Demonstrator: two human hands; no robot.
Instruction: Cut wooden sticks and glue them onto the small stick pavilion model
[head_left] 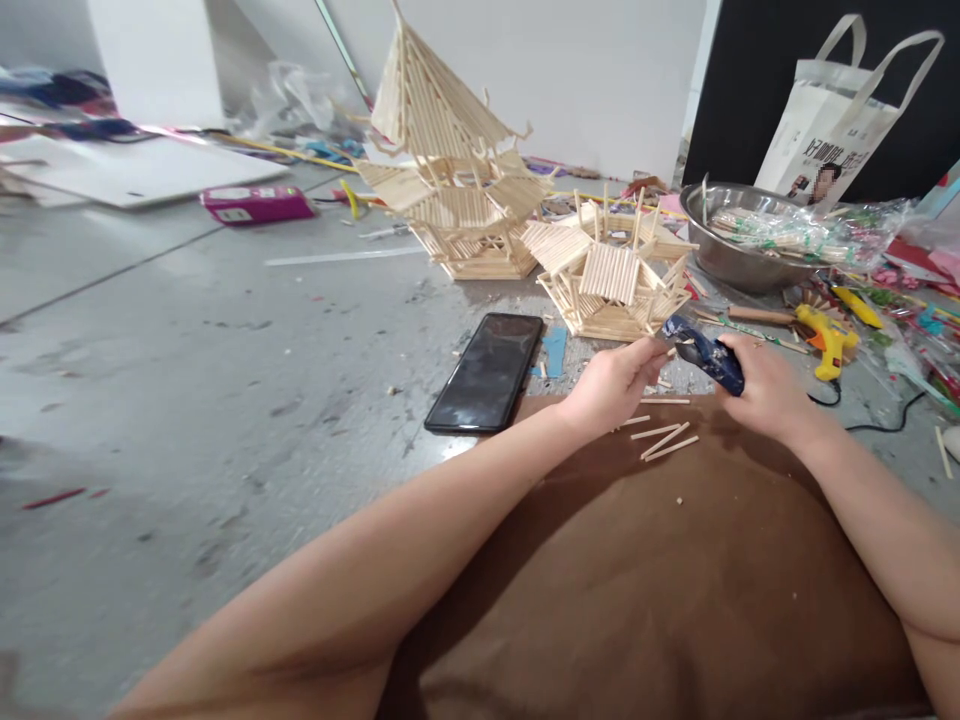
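Observation:
My left hand (616, 385) is closed in a pinch on a thin wooden stick (673, 351), of which only a short end shows. Wrapped round a pair of blue-handled cutters (712, 362) is my right hand (765, 388). The cutters' head meets the stick beside my left fingertips; whether the blades touch it is hard to make out. Several short cut sticks (670, 448) lie on the brown apron (675, 580) below my hands. Just beyond them stands a low stick-built pavilion model (611, 275), with posts sticking up and small slanted roof panels.
A taller stick-built pagoda (457, 160) stands behind. A black phone (487, 375) lies left of my hands. At right are a metal bowl (739, 255) with bagged sticks, a yellow glue gun (827, 340) with its cord and a white tote bag (821, 130). A purple box (257, 204) lies far left.

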